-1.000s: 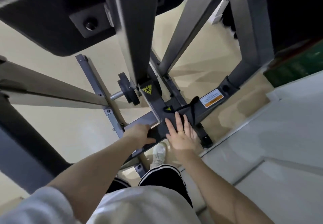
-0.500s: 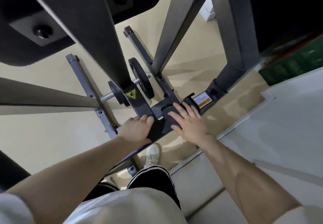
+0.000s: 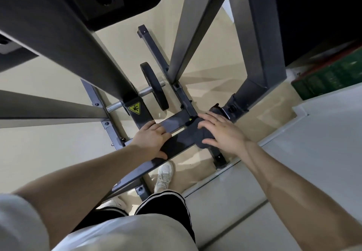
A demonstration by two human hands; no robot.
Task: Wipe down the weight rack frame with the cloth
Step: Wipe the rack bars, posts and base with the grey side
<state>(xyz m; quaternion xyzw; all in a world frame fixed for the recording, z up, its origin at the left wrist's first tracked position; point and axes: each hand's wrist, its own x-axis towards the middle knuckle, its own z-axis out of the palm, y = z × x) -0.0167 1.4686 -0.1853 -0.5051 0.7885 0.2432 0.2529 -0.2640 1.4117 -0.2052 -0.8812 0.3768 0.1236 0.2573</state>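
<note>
My right hand (image 3: 221,133) presses the dark cloth (image 3: 199,133) flat-fingered onto the rack frame's crossbar (image 3: 176,121) (right end). My left hand (image 3: 152,139) grasps the bar's near edge.

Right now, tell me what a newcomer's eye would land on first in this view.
Two bare arms reach down to a dark crossbar at centre: the right hand presses a dark cloth flat on it with straight fingers, while the left hand grips its edge. Just above, a yellow warning sticker stands out on the upright's foot, beside a black weight plate on a steel peg.
</note>
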